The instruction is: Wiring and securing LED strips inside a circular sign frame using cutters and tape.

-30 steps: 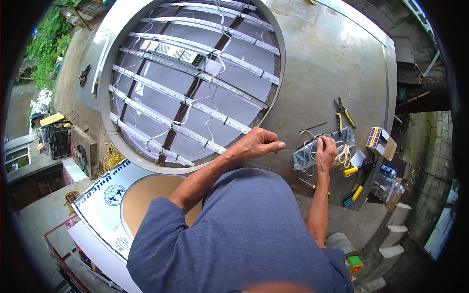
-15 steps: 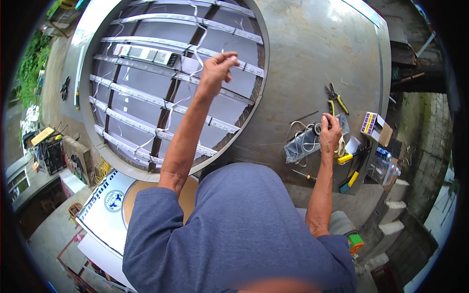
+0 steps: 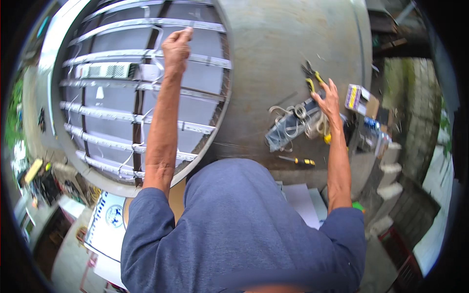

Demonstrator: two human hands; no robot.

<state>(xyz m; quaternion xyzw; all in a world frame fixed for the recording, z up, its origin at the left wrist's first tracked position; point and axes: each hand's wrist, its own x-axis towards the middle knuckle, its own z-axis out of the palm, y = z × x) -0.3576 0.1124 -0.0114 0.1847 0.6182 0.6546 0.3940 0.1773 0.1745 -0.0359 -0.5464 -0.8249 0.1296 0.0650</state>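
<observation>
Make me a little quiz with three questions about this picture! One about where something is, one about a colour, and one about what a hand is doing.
1. Where is the left hand?
A. Up on the light strips inside the big round frame
B. On the small box
C. In a pocket

2. What colour are the handles of the pliers?
A. Red
B. Yellow
C. White

3. How are the fingers of the right hand?
A. Curled in a tight fist
B. Spread out over the bundle of wires
C. Wrapped round the screwdriver

Answers: 1 A, the left arm reaches far up onto a strip in the frame. 2 B, the handles show yellow beside the right hand. 3 B, the fingers fan out above the wires, and the screwdriver lies apart, nearer the person.
</observation>
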